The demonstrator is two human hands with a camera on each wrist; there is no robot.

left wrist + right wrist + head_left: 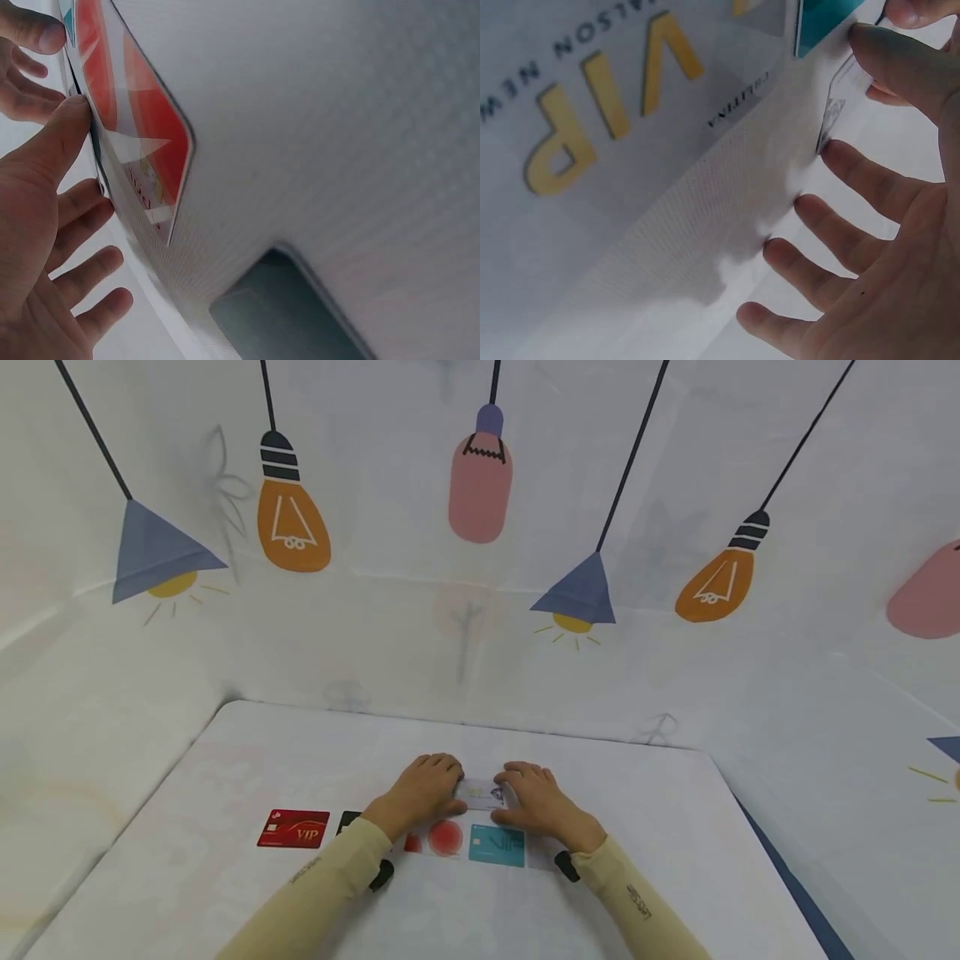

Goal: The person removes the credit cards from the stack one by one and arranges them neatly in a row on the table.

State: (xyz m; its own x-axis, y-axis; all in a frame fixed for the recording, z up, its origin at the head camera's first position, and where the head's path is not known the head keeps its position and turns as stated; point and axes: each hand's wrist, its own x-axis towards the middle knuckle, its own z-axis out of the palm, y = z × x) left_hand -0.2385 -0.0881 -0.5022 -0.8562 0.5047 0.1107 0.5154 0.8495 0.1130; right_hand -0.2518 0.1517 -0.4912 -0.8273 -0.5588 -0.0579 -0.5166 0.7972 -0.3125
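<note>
A white card [478,793] with a small dark picture at its right end lies between both hands, behind a row of cards. My left hand [426,789] pinches its left end between thumb and fingers; my right hand [540,802] does the same at the right end. In the right wrist view, the thumb and index fingertip sit at the card's edges, other fingers spread. Just in front are a teal card [497,846] and a red-and-white card [445,838]. A white card with gold VIP letters [607,97] lies under the right wrist, mostly hidden in the head view.
At the row's left end lies a red VIP card [293,828]. Beside it, a dark card [347,820] is mostly covered by the left forearm. The white table [225,893] meets a white backdrop [405,643] with printed lamps at its far edge.
</note>
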